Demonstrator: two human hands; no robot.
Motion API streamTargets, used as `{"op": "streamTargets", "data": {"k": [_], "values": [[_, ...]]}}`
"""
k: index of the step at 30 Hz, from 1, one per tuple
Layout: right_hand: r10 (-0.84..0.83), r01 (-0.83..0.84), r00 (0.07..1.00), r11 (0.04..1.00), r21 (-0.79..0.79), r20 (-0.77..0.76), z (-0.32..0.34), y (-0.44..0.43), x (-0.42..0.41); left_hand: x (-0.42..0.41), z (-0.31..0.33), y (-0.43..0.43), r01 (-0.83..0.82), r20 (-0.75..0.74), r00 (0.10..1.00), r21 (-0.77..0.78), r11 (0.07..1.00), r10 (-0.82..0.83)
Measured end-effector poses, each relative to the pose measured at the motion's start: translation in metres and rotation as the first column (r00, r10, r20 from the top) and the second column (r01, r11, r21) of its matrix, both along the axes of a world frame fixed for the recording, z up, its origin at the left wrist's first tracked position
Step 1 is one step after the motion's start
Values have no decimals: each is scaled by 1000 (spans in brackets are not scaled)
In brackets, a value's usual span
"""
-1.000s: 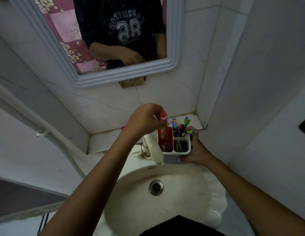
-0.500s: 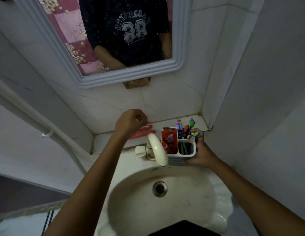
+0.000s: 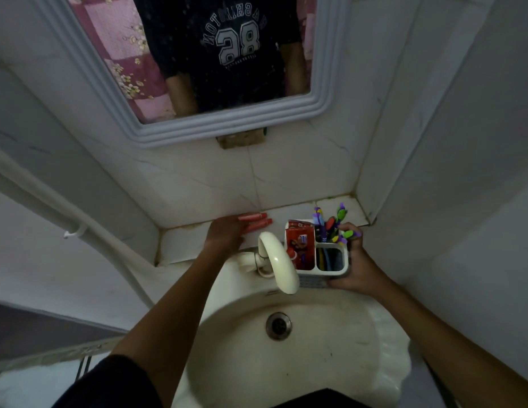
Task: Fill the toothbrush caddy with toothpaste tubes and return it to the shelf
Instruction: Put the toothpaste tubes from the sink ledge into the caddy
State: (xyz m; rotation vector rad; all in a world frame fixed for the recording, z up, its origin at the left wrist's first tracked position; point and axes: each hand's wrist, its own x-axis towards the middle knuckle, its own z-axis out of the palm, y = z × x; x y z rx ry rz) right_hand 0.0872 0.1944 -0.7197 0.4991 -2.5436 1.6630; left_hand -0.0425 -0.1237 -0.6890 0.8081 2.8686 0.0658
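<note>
Caddy (image 3: 330, 270): red toothpaste tube (image 3: 299, 245) left compartment, toothbrushes (image 3: 330, 223) right-rear.

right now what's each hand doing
Left hand: open, palm down over the red tubes on the shelf, grip not yet closed.
Right hand: closed on the caddy.

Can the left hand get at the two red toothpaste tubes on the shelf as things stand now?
Probably yes. The left hand already lies over the near ends of the red toothpaste tubes on the shelf, and nothing stands between them. The faucet is off to the side.
</note>
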Motion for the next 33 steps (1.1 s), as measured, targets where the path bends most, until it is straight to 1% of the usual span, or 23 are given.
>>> {"op": "streamTargets", "data": {"k": [1, 2, 3, 4, 7, 9, 12, 13, 15, 16, 17, 18, 19, 21, 24, 25, 27, 29, 30, 31, 33], "values": [[-12, 12, 1000, 1000, 15, 4, -1, 1, 0, -1, -5, 2, 20, -50, 998, -60, 998, -23], [-32, 32, 999, 999, 25, 7, -1, 0, 1, 3, -4, 6, -5, -82, 997, -74, 997, -1], [-42, 42, 999, 999, 24, 11, -2, 1, 2, 6, -5, 9, -47, -114, 993, -73, 996, 39], [-42, 42, 999, 999, 34, 6, 0, 0, 3, 10, -2, 11, -107, -131, 986, -40, 993, 101], [-75, 76, 997, 994, 79, -21, 2, -2, 5, 12, 7, 13, -242, -66, 968, 1, 970, 242], [-87, 88, 996, 991, 103, -9, 4, -2, 7, 12, 20, 11, -300, -11, 952, 159, 940, 306], [-103, 100, 994, 990, 101, 23, 4, 0, 6, 12, 59, 7, -346, 20, 929, 406, 846, 370], [-100, 96, 995, 989, 109, 28, 3, 3, 5, 13, 77, 8, -330, 10, 927, 496, 803, 375], [-116, 111, 993, 987, 115, 32, 5, 4, 5, 20, 119, 15, -300, 39, 926, 683, 666, 376], [-126, 122, 992, 985, 119, 25, 7, 2, 5, 24, 139, 21, -284, 61, 932, 738, 612, 358], [-130, 127, 991, 985, 118, 19, 8, 1, 5, 29, 157, 29, -263, 73, 942, 765, 588, 326], [-129, 125, 991, 988, 95, 41, 9, -1, 5, 34, 174, 39, -238, 79, 956, 775, 585, 283], [-128, 123, 990, 989, 83, 60, 10, -2, 5, 40, 189, 50, -205, 76, 970, 767, 609, 230], [-117, 111, 989, 992, 65, 95, 11, -2, 3, 50, 208, 70, -141, 90, 990, 707, 693, 109], [-92, 83, 988, 994, 72, 126, 7, 1, 2, 62, 209, 96, -77, 179, 983, 581, 810, -35], [-85, 74, 989, 993, 89, 125, 6, 3, 1, 66, 204, 105, -40, 178, 982, 541, 840, -68], [-100, 87, 984, 992, 94, 149, 4, 4, -1, 72, 192, 121, 54, 119, 986, 448, 893, -119], [-111, 97, 982, 991, 94, 155, 3, 4, -1, 75, 176, 134, 114, 82, 985, 363, 925, -154], [-98, 85, 986, 991, 104, 134, 2, 4, -2, 76, 169, 139, 131, 82, 982, 334, 933, -168], [-82, 68, 989, 992, 109, 124, -1, 4, -3, 76, 162, 142, 145, 87, 980, 314, 938, -180], [-109, 95, 986, 990, 106, 127, -3, 4, -5, 74, 153, 143, 149, 105, 976, 313, 938, -190]]}}
